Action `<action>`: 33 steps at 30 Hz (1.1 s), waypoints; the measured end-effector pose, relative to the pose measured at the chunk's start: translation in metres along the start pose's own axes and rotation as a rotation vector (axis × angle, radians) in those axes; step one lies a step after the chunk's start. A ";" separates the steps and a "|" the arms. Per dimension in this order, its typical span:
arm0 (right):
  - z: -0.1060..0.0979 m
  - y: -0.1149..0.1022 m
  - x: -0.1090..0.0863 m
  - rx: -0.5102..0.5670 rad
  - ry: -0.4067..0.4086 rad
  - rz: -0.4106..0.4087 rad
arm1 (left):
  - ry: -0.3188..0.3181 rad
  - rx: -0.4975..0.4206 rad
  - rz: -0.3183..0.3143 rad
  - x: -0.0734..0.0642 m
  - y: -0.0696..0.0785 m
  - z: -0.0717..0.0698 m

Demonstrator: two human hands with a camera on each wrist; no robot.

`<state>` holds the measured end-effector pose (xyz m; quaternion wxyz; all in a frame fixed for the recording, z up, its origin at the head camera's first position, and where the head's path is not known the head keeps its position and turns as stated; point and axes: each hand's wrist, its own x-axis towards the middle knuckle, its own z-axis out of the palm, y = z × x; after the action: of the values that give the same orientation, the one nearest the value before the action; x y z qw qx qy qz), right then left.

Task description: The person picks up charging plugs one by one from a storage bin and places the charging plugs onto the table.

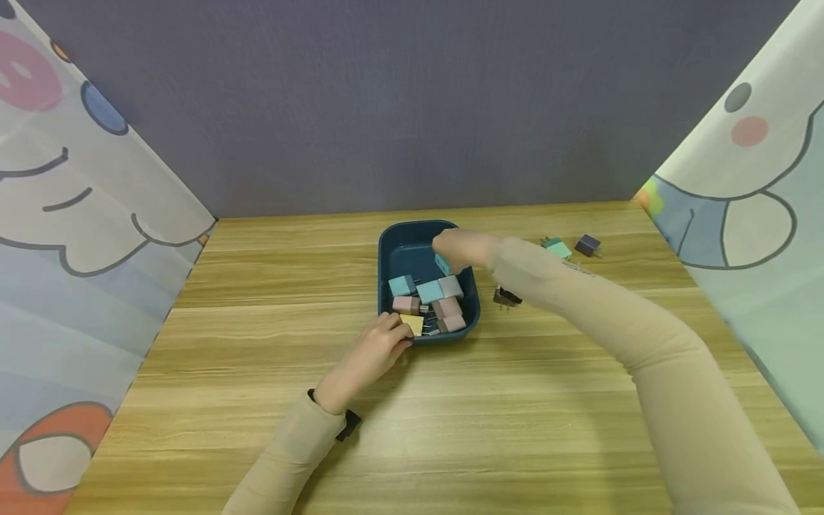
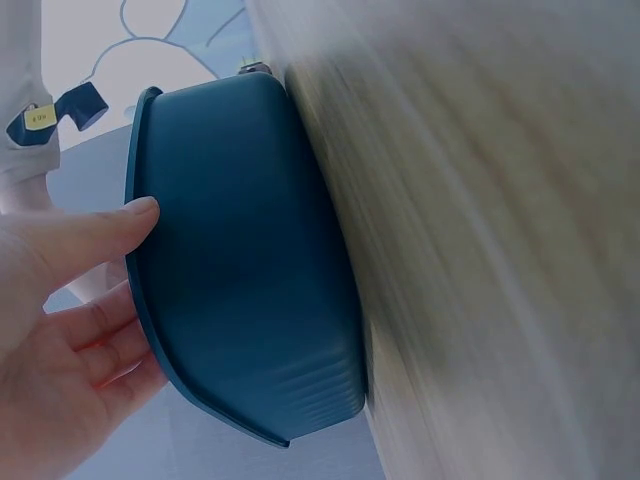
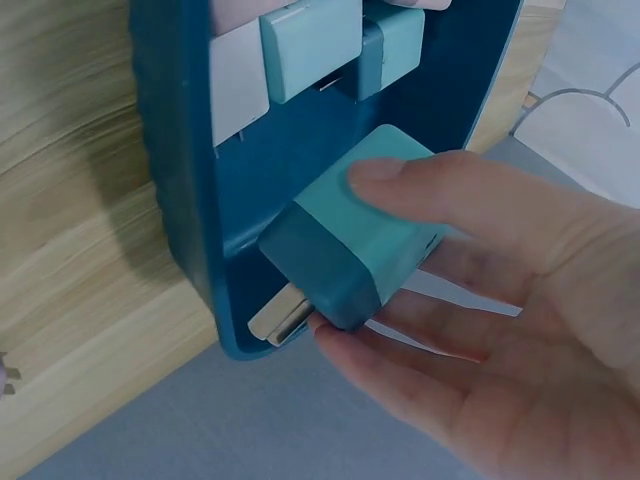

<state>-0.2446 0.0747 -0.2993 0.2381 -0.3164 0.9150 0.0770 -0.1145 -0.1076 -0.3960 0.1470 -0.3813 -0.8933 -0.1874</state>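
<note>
A dark blue plastic bin [image 1: 405,252] stands on the wooden table with several charger plugs inside its near half. My left hand [image 1: 372,352] grips the bin's near rim; in the left wrist view the thumb lies on the outer wall [image 2: 240,240] and the fingers reach over the rim. Over the far right part of the bin, my right hand [image 1: 465,249] pinches a two-tone teal charger plug [image 3: 345,230] between thumb and fingers, its metal prongs pointing away from the palm. Among the plugs in the bin are a yellow one [image 1: 412,324], a pink one [image 1: 406,305] and a light blue one [image 1: 430,291].
Right of the bin, on the table [image 1: 547,415], lie a mint green plug [image 1: 557,247], a dark navy plug [image 1: 588,245] and a brown plug [image 1: 504,296] partly under the right forearm. A grey panel [image 1: 412,107] rises behind, with cartoon-printed sheets [image 1: 766,214] at both sides.
</note>
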 end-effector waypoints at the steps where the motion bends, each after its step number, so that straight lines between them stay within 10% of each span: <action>1: 0.000 0.002 -0.001 0.007 0.005 -0.001 | -0.001 0.000 -0.001 0.000 0.000 0.000; 33: 0.011 0.048 -0.045 0.217 0.151 0.057 | 0.009 -0.004 0.010 0.001 0.000 0.000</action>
<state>-0.2391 0.1399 -0.2879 0.1992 -0.2677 0.9418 -0.0395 -0.1152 -0.1071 -0.3961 0.1511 -0.3851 -0.8904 -0.1899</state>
